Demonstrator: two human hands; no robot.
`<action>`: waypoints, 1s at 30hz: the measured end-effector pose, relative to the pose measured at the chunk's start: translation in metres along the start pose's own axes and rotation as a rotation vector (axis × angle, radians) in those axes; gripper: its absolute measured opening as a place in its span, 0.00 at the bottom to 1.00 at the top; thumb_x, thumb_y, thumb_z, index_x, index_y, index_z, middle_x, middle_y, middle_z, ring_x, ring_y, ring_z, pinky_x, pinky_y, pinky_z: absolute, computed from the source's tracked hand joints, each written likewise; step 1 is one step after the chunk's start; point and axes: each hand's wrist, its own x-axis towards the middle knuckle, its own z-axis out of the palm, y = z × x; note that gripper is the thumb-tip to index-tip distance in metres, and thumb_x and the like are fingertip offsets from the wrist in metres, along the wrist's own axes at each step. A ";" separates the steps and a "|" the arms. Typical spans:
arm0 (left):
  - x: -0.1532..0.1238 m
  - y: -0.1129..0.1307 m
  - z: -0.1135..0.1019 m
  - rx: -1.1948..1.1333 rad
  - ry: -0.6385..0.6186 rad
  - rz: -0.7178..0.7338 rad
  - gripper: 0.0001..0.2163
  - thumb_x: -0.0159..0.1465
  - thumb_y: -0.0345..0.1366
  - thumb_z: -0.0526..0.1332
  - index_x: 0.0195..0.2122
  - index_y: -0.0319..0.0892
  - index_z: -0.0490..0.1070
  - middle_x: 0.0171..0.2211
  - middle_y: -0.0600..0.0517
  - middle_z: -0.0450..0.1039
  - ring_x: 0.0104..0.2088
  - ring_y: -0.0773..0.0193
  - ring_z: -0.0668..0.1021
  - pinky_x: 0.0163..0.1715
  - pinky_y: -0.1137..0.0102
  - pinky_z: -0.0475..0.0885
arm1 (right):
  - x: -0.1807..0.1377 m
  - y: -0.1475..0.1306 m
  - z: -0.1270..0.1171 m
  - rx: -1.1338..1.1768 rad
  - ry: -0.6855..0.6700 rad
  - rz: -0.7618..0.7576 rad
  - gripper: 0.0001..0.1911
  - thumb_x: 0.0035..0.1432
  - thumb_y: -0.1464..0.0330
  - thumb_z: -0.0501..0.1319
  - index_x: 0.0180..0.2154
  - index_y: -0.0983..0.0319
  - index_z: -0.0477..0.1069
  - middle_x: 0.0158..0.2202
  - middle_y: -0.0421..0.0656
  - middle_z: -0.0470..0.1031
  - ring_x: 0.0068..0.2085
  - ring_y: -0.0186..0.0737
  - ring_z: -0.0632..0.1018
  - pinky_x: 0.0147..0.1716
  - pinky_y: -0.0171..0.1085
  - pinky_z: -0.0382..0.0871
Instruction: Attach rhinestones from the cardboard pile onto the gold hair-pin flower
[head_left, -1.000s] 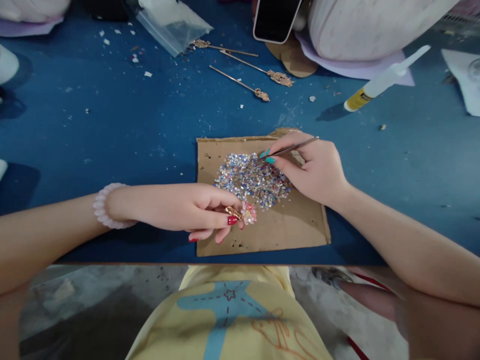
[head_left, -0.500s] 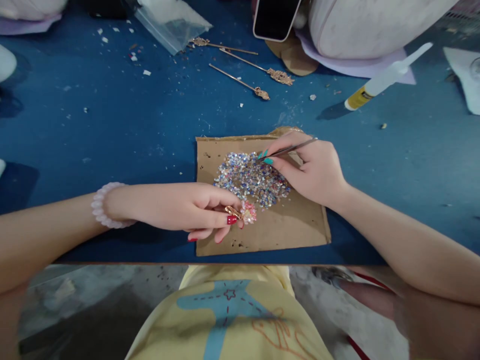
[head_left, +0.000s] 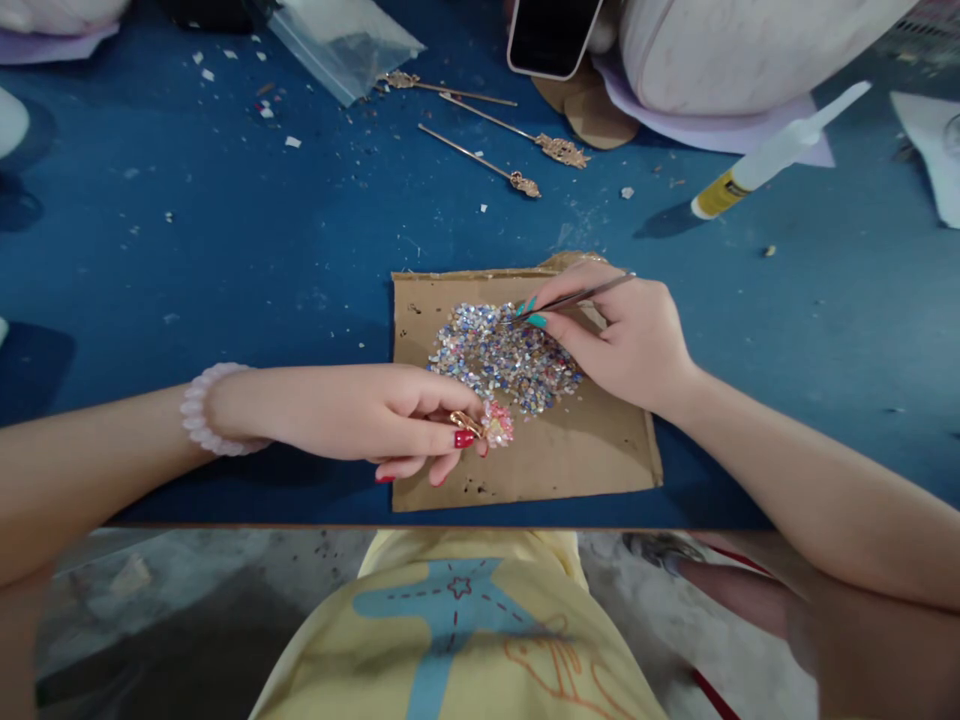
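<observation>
Between the thumb and fingers of my left hand (head_left: 409, 415) is a gold hair clip with a pink beaded flower (head_left: 498, 425) at its end. The flower sits just below a spread of small shiny chips (head_left: 491, 345), mostly blue, silver and clear. My right hand (head_left: 630, 335) pinches metal tweezers (head_left: 585, 295), their tips down at the upper part of the chips. Whether a chip is caught in the tips is too small to tell. Under the chips and both hands lies a piece of cardboard (head_left: 585, 465).
Several gold hairpins (head_left: 480, 158) lie beyond the cardboard, near a clear plastic bag (head_left: 337, 50). A phone (head_left: 551, 35) is at the back. A glue bottle with a yellow label (head_left: 724, 192) stands at right. White scraps (head_left: 292, 142) dot the blue table (head_left: 247, 260).
Hardly anything differs. Both hands keep their places, with the clip and the tweezers still held; the view has shifted very slightly.
</observation>
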 end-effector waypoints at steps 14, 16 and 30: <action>0.000 0.001 0.000 0.005 0.003 -0.008 0.11 0.78 0.40 0.54 0.57 0.45 0.70 0.37 0.54 0.76 0.24 0.72 0.70 0.28 0.74 0.70 | 0.000 -0.001 0.000 0.030 -0.015 0.017 0.08 0.66 0.74 0.63 0.41 0.55 0.78 0.44 0.42 0.86 0.43 0.44 0.86 0.45 0.44 0.82; 0.000 0.000 0.000 0.016 0.012 -0.008 0.11 0.78 0.41 0.55 0.56 0.45 0.71 0.37 0.54 0.76 0.24 0.71 0.70 0.28 0.74 0.70 | 0.000 -0.001 -0.001 0.022 -0.021 0.029 0.07 0.67 0.72 0.63 0.41 0.56 0.78 0.44 0.43 0.86 0.43 0.44 0.86 0.44 0.43 0.82; 0.000 -0.001 -0.001 0.010 0.001 0.008 0.11 0.79 0.39 0.52 0.56 0.45 0.70 0.38 0.54 0.76 0.24 0.72 0.70 0.27 0.75 0.70 | -0.001 -0.001 0.000 0.001 0.018 0.005 0.05 0.67 0.71 0.64 0.41 0.55 0.78 0.42 0.41 0.87 0.40 0.43 0.86 0.37 0.42 0.79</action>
